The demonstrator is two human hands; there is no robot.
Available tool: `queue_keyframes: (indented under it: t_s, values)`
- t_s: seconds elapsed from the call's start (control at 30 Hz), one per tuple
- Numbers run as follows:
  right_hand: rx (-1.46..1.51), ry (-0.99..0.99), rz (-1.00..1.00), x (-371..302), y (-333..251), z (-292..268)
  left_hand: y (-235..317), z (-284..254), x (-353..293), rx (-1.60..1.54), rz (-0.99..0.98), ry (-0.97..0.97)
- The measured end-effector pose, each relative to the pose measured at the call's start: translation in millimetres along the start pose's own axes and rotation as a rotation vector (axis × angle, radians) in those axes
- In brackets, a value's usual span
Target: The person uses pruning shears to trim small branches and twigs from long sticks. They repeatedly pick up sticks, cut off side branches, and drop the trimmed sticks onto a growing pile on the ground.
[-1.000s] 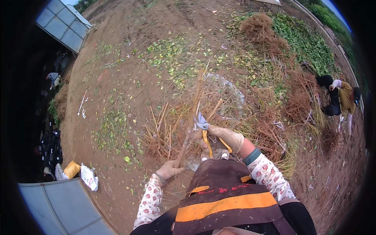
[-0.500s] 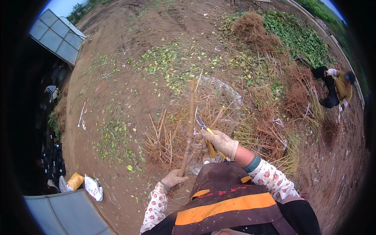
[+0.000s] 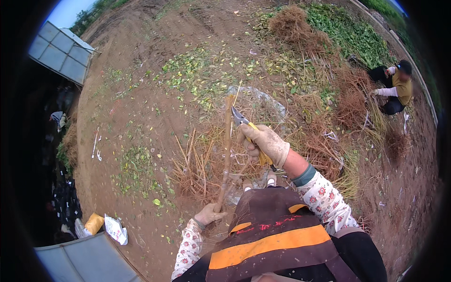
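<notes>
My gloved left hand [image 3: 208, 215] is closed round the lower end of a thick woody stem [image 3: 227, 160], which stands up almost straight from it. In my gloved right hand [image 3: 267, 144] is a pair of pruning shears [image 3: 253, 126] with yellow handles. The blades lie beside the upper part of the stem, pointing up and left; whether they touch it I cannot tell. A thin pale shoot [image 3: 238, 91] sticks up near the stem's top. Beneath the stem lies a heap of cut brown twigs [image 3: 197, 169].
A clear plastic sheet [image 3: 272, 102] lies under the twigs. Bundles of reddish roots [image 3: 350, 96] and green leaves [image 3: 347, 37] are piled at right, where a co-worker [image 3: 399, 89] crouches. Far left are a grey metal door panel [image 3: 61, 51] and a yellow sack [image 3: 94, 223].
My right hand has risen with the shears, bringing the blades higher along the stem. My left hand keeps its hold on the stem. The co-worker has leaned forward, reaching toward the root bundles.
</notes>
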State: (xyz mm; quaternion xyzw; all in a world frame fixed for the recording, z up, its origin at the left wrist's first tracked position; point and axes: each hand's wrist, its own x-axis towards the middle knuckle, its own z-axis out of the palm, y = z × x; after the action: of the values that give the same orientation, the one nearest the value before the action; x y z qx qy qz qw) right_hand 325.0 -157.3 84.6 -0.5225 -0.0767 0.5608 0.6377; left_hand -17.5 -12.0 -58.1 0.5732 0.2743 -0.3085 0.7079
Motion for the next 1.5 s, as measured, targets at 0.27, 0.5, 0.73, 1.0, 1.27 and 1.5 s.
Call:
queue_keyframes:
  t_s: [0.27,0.5,0.73,1.0,1.27,1.5]
  values:
    - [-0.14,0.032,-0.084,-17,22,2,15,6,-4,0.129,0.009,0.041]
    - [0.131,0.05,0.037,-22,23,-9,-3,-1,3,0.174,0.012,0.034]
    - [-0.457,0.019,0.178,-38,93,14,-1,-6,13,0.098,0.043,0.075]
    - [0.314,-0.035,0.341,-47,108,-13,11,1,11,0.12,0.083,0.238]
    - [0.38,-0.193,0.139,-39,106,-33,28,2,-1,-0.016,0.073,0.001]
    - [0.263,-0.309,0.16,-37,104,-41,26,-1,-3,-0.136,0.101,-0.161]
